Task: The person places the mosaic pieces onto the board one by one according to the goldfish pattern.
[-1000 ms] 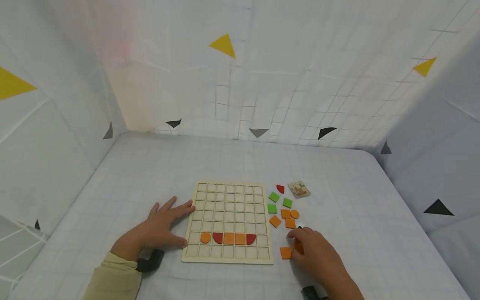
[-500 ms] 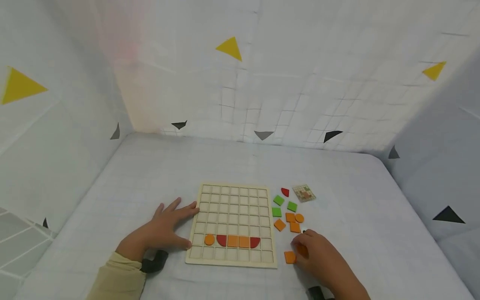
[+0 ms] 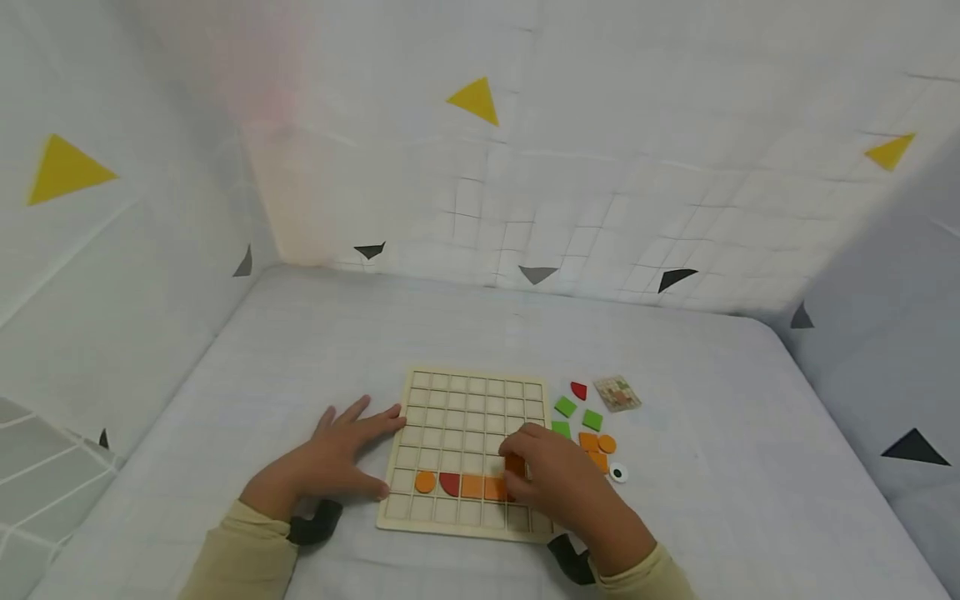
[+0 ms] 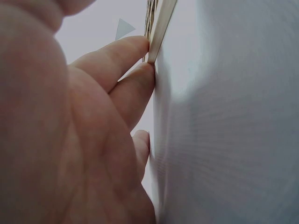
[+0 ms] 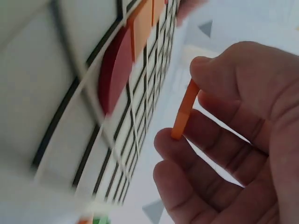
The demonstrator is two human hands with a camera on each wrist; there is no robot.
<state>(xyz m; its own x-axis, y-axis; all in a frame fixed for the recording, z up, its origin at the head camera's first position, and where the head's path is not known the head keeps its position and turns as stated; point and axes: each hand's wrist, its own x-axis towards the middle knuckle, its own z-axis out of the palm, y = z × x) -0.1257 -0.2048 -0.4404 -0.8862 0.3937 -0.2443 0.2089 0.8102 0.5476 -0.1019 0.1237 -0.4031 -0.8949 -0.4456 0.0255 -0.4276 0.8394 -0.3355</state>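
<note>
A pale wooden grid board (image 3: pixel 453 417) lies on the table. My left hand (image 3: pixel 330 458) is spread at its left edge, with fingertips touching the board's side in the left wrist view. Over the lower right of the grid, my right hand (image 3: pixel 562 483) pinches a thin orange tile (image 5: pixel 185 112) between thumb and fingers. One row of the board bears an orange disc (image 3: pixel 425 482), a red quarter-round piece (image 3: pixel 450 484) and two orange squares (image 3: pixel 472 486). A second red piece (image 5: pixel 114 70) shows in the right wrist view, mostly hidden by the right hand in the head view.
Right of the board lie green squares (image 3: pixel 592 419), a red quarter piece (image 3: pixel 579 390), orange squares (image 3: pixel 588 442), an orange disc (image 3: pixel 607 443) and a white eye disc (image 3: pixel 618 472). Behind them is a small patterned card (image 3: pixel 617 393). White cloth walls (image 3: pixel 637 208) surround the table.
My right hand has moved left from the loose pieces to over the board, carrying the orange tile. The eye disc has come into full view. My left hand stays at the board's edge.
</note>
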